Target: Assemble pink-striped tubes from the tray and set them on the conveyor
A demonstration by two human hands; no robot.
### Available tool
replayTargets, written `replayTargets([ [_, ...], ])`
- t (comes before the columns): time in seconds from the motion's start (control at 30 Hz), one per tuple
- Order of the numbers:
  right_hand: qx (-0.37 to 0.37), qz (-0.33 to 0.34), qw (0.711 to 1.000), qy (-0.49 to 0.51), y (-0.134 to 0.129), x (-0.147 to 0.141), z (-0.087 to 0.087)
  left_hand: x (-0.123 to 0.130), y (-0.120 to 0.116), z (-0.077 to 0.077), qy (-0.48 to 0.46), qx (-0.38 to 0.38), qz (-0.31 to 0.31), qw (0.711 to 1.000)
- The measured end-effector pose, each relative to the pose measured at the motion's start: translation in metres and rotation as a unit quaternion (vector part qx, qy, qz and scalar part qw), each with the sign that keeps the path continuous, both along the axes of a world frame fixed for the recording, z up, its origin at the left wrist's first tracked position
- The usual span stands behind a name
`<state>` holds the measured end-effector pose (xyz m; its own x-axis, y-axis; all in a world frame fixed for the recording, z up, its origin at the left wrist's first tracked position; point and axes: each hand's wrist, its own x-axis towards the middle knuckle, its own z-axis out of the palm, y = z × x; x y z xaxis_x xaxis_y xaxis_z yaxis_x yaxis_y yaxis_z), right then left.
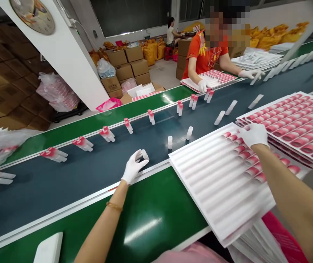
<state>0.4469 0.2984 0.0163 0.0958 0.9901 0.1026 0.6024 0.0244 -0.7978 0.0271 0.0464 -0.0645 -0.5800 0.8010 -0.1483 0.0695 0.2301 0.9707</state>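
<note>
My left hand (133, 167), in a white glove, has its thumb and fingers closed around a short, whitish, translucent tube (144, 155) at the near side of the dark conveyor belt (85, 175). Two similar white tubes (170, 142) stand upright on the belt to its right. My right hand (256, 135), also gloved, reaches over a white grooved tray (200, 175). Its fingers bend down among pink-and-white caps (246, 155) lying in the grooves; what they pinch is hidden. The tray's left grooves show no caps. The right forearm covers part of its right side.
Pairs of pink-topped tubes (128, 125) line the belt's far side. Stacked trays of pink caps (296, 124) lie at right. Across the belt, a co-worker in orange (200, 54) handles tubes with gloved hands. A white object (48, 248) rests on the green near ledge (145, 212).
</note>
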Motion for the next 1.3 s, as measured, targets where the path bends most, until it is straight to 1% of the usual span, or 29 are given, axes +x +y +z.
replayTargets([
  [0.07,0.01,-0.029,0.999,-0.022,-0.017,0.008,0.003,0.013,0.015,-0.008,-0.008,0.011,0.024,1.0],
  [0.13,0.017,-0.046,0.998,-0.027,-0.045,0.011,0.007,0.019,0.022,-0.014,-0.027,0.023,0.047,0.998],
  [0.17,0.011,-0.043,0.999,-0.012,-0.062,0.01,0.008,0.021,0.021,-0.015,-0.041,0.031,0.052,0.997],
  [0.23,-0.027,-0.023,0.997,0.062,-0.099,0.006,0.008,0.024,0.013,-0.012,-0.075,0.048,0.044,0.995],
  [0.27,-0.052,-0.001,0.992,0.116,-0.116,0.003,0.006,0.026,0.006,-0.008,-0.093,0.054,0.034,0.994],
  [0.33,-0.093,0.052,0.97,0.22,-0.148,-0.008,0.002,0.034,-0.011,0.005,-0.128,0.062,0.005,0.99],
  [0.37,-0.101,0.075,0.96,0.25,-0.162,-0.015,-0.001,0.04,-0.02,0.012,-0.142,0.065,-0.01,0.988],
  [0.43,-0.112,0.113,0.951,0.266,-0.184,-0.035,-0.002,0.053,-0.037,0.027,-0.155,0.068,-0.042,0.985],
  [0.47,-0.124,0.127,0.948,0.266,-0.193,-0.047,-0.001,0.061,-0.045,0.034,-0.146,0.067,-0.058,0.985],
  [0.53,-0.134,0.166,0.942,0.259,-0.209,-0.075,0.009,0.076,-0.059,0.045,-0.095,0.062,-0.082,0.99],
  [0.57,-0.12,0.197,0.94,0.253,-0.217,-0.09,0.017,0.082,-0.065,0.049,-0.06,0.06,-0.089,0.992],
  [0.6,-0.087,0.234,0.939,0.238,-0.224,-0.105,0.026,0.088,-0.071,0.052,-0.027,0.059,-0.091,0.994],
  [0.67,0.022,0.318,0.931,0.178,-0.236,-0.132,0.044,0.097,-0.08,0.054,0.02,0.064,-0.093,0.993],
  [0.7,0.074,0.361,0.919,0.137,-0.242,-0.143,0.052,0.099,-0.084,0.053,0.035,0.07,-0.098,0.992],
  [0.73,0.112,0.398,0.906,0.094,-0.247,-0.153,0.059,0.101,-0.087,0.053,0.044,0.08,-0.102,0.991],
  [0.77,0.132,0.425,0.894,0.052,-0.252,-0.16,0.064,0.103,-0.089,0.051,0.05,0.09,-0.108,0.989],
  [0.8,0.139,0.442,0.886,0.017,-0.255,-0.166,0.068,0.103,-0.091,0.05,0.052,0.102,-0.114,0.987],
  [0.87,0.122,0.451,0.883,-0.03,-0.261,-0.171,0.073,0.104,-0.092,0.046,0.046,0.127,-0.12,0.984],
  [0.97,0.09,0.447,0.889,-0.04,-0.265,-0.169,0.077,0.103,-0.091,0.041,0.034,0.163,-0.123,0.978],
  [1.07,0.065,0.445,0.893,-0.033,-0.265,-0.166,0.079,0.102,-0.089,0.035,0.033,0.179,-0.117,0.976],
  [1.17,0.057,0.433,0.899,-0.046,-0.265,-0.166,0.079,0.102,-0.089,0.03,0.033,0.18,-0.107,0.977],
  [1.3,0.055,0.39,0.913,-0.109,-0.269,-0.17,0.077,0.103,-0.091,0.025,0.039,0.186,-0.084,0.978],
])
